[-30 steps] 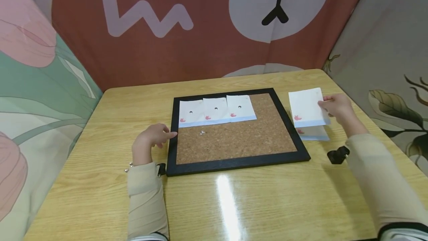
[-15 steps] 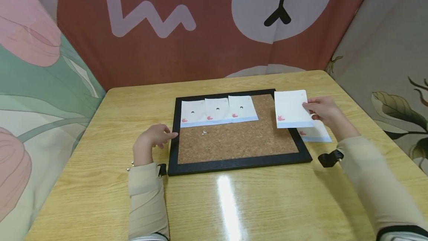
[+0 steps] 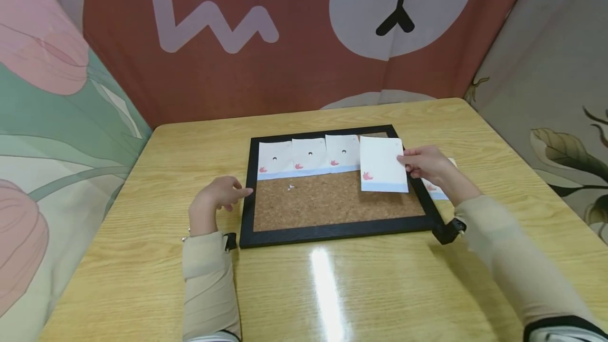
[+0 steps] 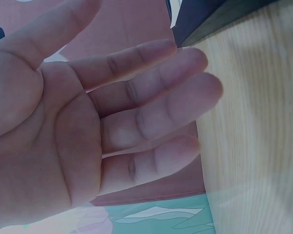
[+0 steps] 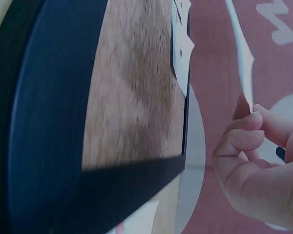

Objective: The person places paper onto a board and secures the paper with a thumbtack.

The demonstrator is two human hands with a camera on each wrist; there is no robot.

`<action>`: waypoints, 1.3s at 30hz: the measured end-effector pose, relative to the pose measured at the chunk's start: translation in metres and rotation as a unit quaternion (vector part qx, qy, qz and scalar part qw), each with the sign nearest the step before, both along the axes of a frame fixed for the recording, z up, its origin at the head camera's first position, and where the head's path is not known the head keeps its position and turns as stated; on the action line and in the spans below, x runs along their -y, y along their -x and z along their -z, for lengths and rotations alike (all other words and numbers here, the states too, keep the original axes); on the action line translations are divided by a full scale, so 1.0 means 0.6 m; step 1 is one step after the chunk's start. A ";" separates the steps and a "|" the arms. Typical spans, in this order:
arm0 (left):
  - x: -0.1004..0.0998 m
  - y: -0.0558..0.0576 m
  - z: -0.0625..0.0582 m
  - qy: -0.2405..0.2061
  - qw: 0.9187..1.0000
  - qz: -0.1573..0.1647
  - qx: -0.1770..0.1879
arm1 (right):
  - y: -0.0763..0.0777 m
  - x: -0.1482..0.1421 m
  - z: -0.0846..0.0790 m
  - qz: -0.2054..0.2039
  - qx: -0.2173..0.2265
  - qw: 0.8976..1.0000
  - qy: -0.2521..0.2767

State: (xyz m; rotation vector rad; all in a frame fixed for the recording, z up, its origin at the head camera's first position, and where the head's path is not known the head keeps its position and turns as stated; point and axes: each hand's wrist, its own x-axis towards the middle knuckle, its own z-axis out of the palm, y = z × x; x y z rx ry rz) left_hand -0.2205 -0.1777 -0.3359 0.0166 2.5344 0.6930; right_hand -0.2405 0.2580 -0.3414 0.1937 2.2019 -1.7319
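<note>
With right hand (image 3: 424,163), pinching a note (image 3: 383,163); with left hand (image 3: 219,193), relaxed.
Hovering over the board (image 3: 309,203), gripped by one edge: could bend, slip or catch the pinned notes (image 3: 306,160).

No lettering or numbers can be read.

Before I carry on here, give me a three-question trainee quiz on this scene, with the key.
1. Count: how many sheets lie in the row on the corkboard?
2. True or false: the left hand holds no sheet.
3. Choose: the right hand holds a loose sheet that is
a) flat against the cork
b) clear of the cork
c) under the frame

Key: 1. Three; 2. True; 3. b
</note>
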 end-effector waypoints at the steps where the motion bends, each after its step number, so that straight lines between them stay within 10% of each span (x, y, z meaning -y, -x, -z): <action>1: 0.000 0.000 0.000 0.000 1.000 0.001 -0.001 | 0.001 0.006 0.000 -0.005 -0.001 1.000 -0.001; 15: 0.007 -0.006 0.003 0.000 1.000 -0.002 0.000 | 0.017 0.084 0.014 -0.056 -0.006 0.996 -0.069; 39: 0.016 -0.013 -0.001 0.005 1.000 0.003 -0.001 | 0.022 0.212 0.004 -0.098 0.039 0.994 -0.019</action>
